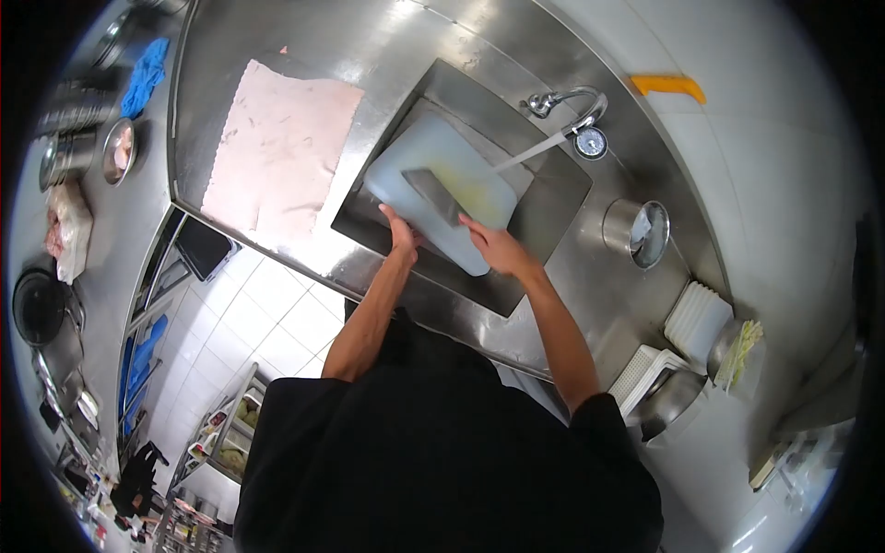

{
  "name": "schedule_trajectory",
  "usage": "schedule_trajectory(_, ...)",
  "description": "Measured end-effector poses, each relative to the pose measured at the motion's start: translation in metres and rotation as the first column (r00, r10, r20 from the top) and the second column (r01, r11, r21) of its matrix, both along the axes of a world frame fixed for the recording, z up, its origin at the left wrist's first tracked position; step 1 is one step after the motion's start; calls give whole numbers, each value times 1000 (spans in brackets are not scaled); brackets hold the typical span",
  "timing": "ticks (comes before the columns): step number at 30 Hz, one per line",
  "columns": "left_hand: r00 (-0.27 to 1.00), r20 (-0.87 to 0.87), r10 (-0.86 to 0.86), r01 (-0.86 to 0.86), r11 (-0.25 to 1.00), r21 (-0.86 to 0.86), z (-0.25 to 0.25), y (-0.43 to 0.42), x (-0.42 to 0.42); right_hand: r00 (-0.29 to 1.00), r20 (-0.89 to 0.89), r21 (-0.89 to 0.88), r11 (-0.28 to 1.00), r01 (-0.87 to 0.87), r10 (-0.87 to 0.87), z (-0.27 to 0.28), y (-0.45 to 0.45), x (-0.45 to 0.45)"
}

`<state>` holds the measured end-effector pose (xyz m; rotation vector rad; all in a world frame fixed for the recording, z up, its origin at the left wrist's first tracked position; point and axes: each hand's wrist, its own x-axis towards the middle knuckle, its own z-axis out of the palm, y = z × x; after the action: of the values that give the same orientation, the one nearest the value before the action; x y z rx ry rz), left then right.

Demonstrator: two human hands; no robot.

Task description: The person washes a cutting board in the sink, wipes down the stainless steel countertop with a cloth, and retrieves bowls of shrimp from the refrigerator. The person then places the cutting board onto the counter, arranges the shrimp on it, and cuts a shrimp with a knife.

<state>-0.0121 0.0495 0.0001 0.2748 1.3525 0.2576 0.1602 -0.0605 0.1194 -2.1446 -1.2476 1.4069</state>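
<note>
A pale bluish cutting board (396,166) with rounded corners leans in the steel sink (562,217). Yellowish smears show on its face. At its near left edge, my left hand (403,238) grips the board, thumb up along the edge. A broad grey blade, seemingly a cleaver (431,192), lies against the board. My right hand (498,247) is closed around its handle end, which the fingers hide. From the chrome faucet (579,120) a stream of water falls onto the board's far right side.
A large pale pink sheet of skin or meat (281,147) lies on the steel counter left of the sink. Right of it stand a metal pot (636,232), white trays (698,318) and a steel bowl (671,404). An orange-handled tool (668,86) is by the wall.
</note>
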Motion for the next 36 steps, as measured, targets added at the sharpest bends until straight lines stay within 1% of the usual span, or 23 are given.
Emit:
schedule_trajectory(1,999,40,11,-11,1000,-8,-3,-2,-3,1000,6,7,1000,-20,20,-11,17,3)
schedule_trajectory(3,991,128,33,-31,999,-16,-8,1,-7,997,29,-19,997,-70,71,-14,31,9)
schedule_trajectory(5,991,110,77,-73,996,-42,-3,0,-8,994,32,-56,993,-105,107,-10,33,13)
schedule_trajectory(7,987,95,129,-123,990,-70,1,-2,-10,993,6,-106,988,-113,114,20,0,16)
schedule_trajectory(9,977,91,190,-182,979,-92,1,-4,-10,988,20,-107,983,-149,152,33,-39,19)
schedule_trajectory(10,976,98,192,-184,979,-91,-4,-5,-10,985,29,-106,980,-166,170,37,-47,19)
schedule_trajectory(13,978,99,185,-176,980,-91,-15,-7,-11,992,-52,-8,993,-117,116,27,-35,13)
schedule_trajectory(16,981,60,186,-179,979,-96,-13,-6,-10,985,37,-40,985,-169,170,-3,12,2)
schedule_trajectory(19,974,21,225,-221,970,-103,-12,-4,-7,995,6,-285,954,-96,102,5,55,3)
schedule_trajectory(21,972,0,234,-233,966,-114,-16,-6,-3,998,48,-202,979,-23,33,-9,42,6)
schedule_trajectory(23,1000,17,22,-21,1000,-13,-20,-7,-2,993,111,-123,991,58,-45,-8,20,10)
schedule_trajectory(24,996,16,-85,84,996,40,-24,-8,-2,985,150,-81,992,99,-86,0,2,10)
schedule_trajectory(25,996,-19,-87,88,994,62,-32,-7,1,975,188,-40,991,131,-121,8,-14,7)
schedule_trajectory(26,995,-55,-89,93,992,81,-42,-6,5,956,267,-115,980,160,-125,27,-24,0)
schedule_trajectory(27,991,-91,-95,103,990,97,-49,-7,10,931,344,-189,962,199,-125,59,-30,-8)
schedule_trajectory(28,995,-51,-83,88,991,96,-42,-7,18,898,423,-257,935,245,-119,80,-40,-15)
schedule_trajectory(30,997,29,-70,67,993,95,-18,-5,35,850,513,-198,946,257,-123,91,-75,-22)
schedule_trajectory(31,991,34,-130,125,985,115,-16,-6,44,823,554,-166,951,259,-127,98,-91,-26)
schedule_trajectory(33,970,39,-239,229,959,165,-14,-7,63,790,591,-157,937,313,-164,116,-116,-34)
schedule_trajectory(34,963,52,-266,255,954,155,-18,-7,74,770,612,-146,930,336,-182,126,-125,-35)
schedule_trajectory(36,941,86,-328,316,939,135,-24,-11,97,704,666,-31,933,358,-247,156,-144,-37)
